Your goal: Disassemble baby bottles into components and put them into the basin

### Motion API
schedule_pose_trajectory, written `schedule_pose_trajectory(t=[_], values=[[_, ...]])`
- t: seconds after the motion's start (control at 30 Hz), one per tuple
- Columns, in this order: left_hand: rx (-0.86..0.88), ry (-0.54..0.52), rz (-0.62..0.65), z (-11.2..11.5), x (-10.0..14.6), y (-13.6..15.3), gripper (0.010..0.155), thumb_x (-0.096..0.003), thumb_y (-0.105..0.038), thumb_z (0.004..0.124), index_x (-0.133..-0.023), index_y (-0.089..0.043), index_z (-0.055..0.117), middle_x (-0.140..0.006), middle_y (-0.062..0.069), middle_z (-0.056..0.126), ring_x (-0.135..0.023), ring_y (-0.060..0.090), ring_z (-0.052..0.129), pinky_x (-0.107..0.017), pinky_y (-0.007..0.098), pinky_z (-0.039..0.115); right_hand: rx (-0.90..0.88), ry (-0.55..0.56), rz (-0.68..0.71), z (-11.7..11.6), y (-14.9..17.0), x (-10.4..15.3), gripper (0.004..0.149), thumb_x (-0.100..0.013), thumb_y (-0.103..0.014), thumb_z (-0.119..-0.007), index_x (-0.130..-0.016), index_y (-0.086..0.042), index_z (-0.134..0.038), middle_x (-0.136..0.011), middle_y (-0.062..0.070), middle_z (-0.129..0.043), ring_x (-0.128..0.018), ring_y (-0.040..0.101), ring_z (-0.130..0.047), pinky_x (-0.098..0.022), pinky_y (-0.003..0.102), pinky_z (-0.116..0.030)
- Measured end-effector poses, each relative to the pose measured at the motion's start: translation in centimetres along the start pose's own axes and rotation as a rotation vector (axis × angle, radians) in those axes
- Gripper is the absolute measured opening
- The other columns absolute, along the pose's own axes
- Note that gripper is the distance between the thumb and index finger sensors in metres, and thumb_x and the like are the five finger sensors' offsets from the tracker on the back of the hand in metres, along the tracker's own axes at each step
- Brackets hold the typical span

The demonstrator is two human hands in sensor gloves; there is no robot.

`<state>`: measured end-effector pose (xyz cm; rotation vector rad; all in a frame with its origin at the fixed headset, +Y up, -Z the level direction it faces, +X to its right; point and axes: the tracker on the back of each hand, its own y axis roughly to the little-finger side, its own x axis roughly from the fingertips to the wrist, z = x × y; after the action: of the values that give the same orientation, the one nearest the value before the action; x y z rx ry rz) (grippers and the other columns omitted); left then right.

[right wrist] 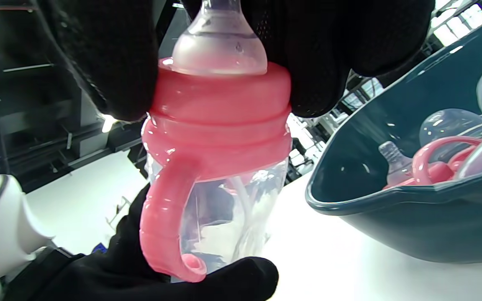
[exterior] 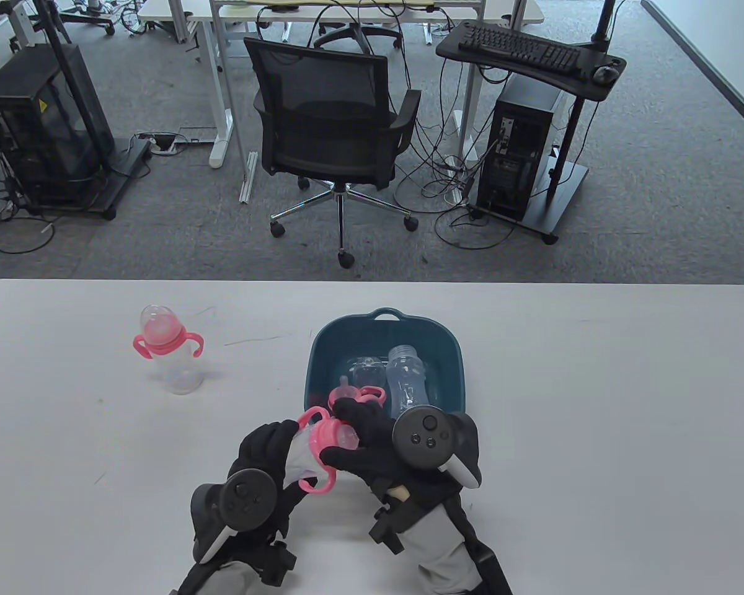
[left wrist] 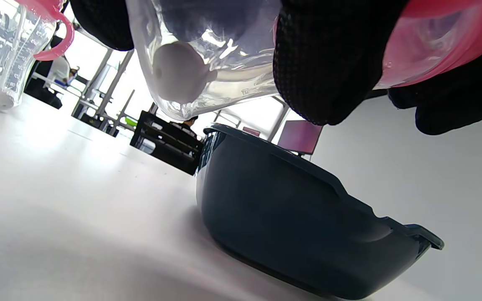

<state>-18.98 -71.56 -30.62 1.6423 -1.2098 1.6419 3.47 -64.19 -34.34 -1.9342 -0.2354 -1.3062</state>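
Note:
A clear baby bottle with a pink collar and pink handles is held between both hands just in front of the dark teal basin. My left hand grips its clear body. My right hand wraps its fingers round the pink collar below the clear nipple. In the basin lie a clear bottle body, a clear cap and a pink handled collar with nipple. A second whole bottle with pink handles and a clear cap stands at the left.
The basin's outer wall sits close to the right of my left hand. Beyond the table's far edge stand an office chair, a computer tower and a keyboard stand.

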Motion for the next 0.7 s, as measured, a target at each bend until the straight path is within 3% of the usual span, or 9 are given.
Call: schedule_pose_trajectory(t=[0.27,0.47,0.7], values=[[0.000,-0.006,-0.011,0.0,0.0,0.1,0.092,-0.0428,-0.044,0.092,-0.107,-0.038,0.027,-0.110,-0.005,0.033,-0.111,0.029,0.043,-0.073,0.059,0.054,-0.023,-0.092,0.007,-0.1,-0.2,-0.1,0.074,-0.049,-0.029,-0.093,-0.110,-0.012,-0.055,-0.111,0.021,-0.058,-0.091,0.052,-0.070,-0.062,0.070,-0.058],[-0.014,-0.012,0.005,0.0,0.0,-0.2,0.091,-0.0428,-0.044,0.093,-0.106,-0.038,0.028,-0.111,-0.005,0.033,-0.112,0.028,0.042,-0.073,0.059,0.052,0.024,0.001,-0.047,0.8,0.3,0.3,0.076,-0.051,-0.049,-0.086,-0.110,-0.011,-0.057,-0.108,0.024,-0.065,-0.084,0.054,-0.077,-0.059,0.068,-0.062],[-0.028,-0.015,0.026,0.1,0.1,-0.4,0.090,-0.0428,-0.043,0.093,-0.106,-0.039,0.028,-0.111,-0.006,0.032,-0.112,0.028,0.042,-0.074,0.059,0.051,0.080,-0.060,-0.120,0.8,0.8,0.3,0.077,-0.051,-0.060,-0.079,-0.107,-0.009,-0.065,-0.092,0.023,-0.085,-0.068,0.048,-0.091,-0.050,0.064,-0.071]])
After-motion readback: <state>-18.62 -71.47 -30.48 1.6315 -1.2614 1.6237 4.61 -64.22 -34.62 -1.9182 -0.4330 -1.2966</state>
